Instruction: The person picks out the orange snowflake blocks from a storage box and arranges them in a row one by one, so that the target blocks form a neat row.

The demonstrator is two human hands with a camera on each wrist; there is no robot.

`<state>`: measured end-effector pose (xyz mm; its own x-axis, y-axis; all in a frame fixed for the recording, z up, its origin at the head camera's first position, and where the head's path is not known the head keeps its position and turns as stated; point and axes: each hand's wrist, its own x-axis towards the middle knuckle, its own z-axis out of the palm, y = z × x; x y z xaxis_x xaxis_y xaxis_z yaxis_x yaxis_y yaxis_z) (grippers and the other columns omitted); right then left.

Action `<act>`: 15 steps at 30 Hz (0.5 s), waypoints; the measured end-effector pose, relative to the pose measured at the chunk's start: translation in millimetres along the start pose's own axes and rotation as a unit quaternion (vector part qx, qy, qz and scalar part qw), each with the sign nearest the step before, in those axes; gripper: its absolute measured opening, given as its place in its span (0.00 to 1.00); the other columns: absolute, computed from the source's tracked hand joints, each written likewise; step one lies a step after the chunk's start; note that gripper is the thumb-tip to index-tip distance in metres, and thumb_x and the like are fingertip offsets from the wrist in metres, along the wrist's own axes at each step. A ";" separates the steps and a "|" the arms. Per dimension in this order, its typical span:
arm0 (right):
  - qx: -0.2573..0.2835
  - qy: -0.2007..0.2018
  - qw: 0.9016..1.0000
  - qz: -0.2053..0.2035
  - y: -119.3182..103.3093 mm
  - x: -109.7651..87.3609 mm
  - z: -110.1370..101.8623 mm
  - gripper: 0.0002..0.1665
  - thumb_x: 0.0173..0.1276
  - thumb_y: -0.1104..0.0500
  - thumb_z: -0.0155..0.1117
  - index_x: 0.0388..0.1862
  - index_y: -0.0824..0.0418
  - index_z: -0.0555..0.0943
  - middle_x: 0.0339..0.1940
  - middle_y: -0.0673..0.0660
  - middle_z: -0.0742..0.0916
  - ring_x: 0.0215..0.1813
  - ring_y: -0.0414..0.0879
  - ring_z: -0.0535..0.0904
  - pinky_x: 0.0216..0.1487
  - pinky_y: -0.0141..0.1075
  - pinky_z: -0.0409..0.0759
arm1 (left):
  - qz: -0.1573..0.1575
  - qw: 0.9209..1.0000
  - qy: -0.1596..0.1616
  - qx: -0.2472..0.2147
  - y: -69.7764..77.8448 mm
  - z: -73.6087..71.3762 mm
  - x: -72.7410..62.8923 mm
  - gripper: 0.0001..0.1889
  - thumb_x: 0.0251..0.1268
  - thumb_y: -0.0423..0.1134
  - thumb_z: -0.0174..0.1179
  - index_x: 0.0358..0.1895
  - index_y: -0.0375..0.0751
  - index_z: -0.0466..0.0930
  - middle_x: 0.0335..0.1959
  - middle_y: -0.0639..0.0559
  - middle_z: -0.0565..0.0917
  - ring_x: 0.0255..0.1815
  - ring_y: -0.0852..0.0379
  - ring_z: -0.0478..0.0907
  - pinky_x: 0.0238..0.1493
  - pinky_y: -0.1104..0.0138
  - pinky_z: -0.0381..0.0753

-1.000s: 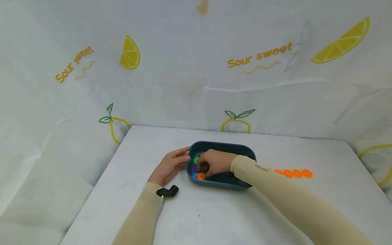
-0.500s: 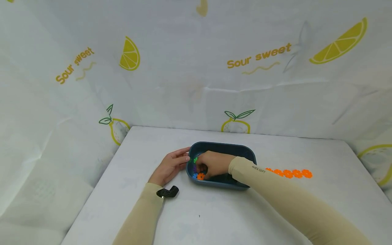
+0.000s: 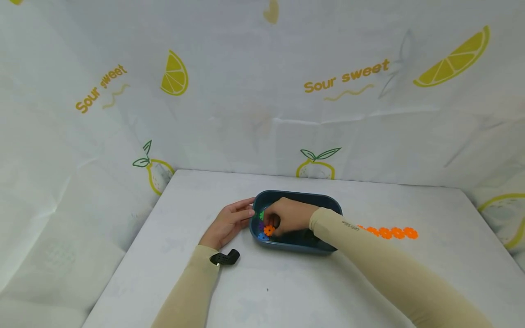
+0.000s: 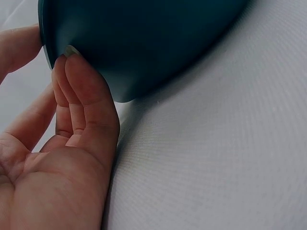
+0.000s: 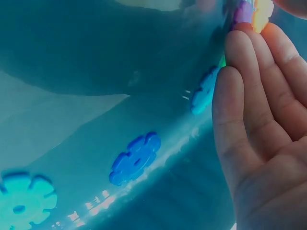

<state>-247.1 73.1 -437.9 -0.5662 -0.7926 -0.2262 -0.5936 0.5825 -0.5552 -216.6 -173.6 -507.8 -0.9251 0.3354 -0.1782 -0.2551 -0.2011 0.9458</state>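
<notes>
A dark teal tray (image 3: 295,248) stands on the white table. My left hand (image 3: 229,223) holds its left end, thumb at the rim and bent fingertips (image 4: 88,81) against the outer wall. My right hand (image 3: 291,214) reaches inside and pinches an orange flower-shaped disc (image 3: 268,230) between thumb and fingers. In the right wrist view a purple disc (image 5: 243,13) sits right beside the orange disc (image 5: 261,15). Near the fingers, the tray also holds a green disc (image 3: 261,215) and a blue disc (image 3: 263,237). Further discs, including a turquoise one (image 5: 24,201), show in the right wrist view.
A row of orange flower-shaped discs (image 3: 398,233) lies on the table right of the tray, its left end partly hidden by the right sleeve (image 3: 369,250). A black wrist-worn device (image 3: 225,257) is on the left sleeve. Lemon-printed cloth (image 3: 262,100) hangs behind the table.
The orange disc in the tray has shifted slightly away from the near wall into my right fingertips, uncovering more of the blue disc. My left hand and the tray stay in place.
</notes>
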 end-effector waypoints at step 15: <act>0.038 0.040 0.998 0.002 12.3 -12.4 -11.2 0.17 0.67 0.57 0.78 0.55 0.52 0.91 0.44 0.44 0.88 0.42 0.37 0.84 0.48 0.31 0.86 | -0.005 1.000 0.004 0.002 0.4 2.0 -1.2 0.27 0.78 0.34 0.66 0.77 0.42 0.76 0.59 0.46 0.83 0.59 0.54 0.81 0.63 0.66 0.85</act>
<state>-253.7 92.1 -433.0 -0.6135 -0.7721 -0.1657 -0.5484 0.5675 -0.6141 -215.1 -172.2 -506.6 -0.9247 0.3297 -0.1903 -0.2637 -0.1945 0.9448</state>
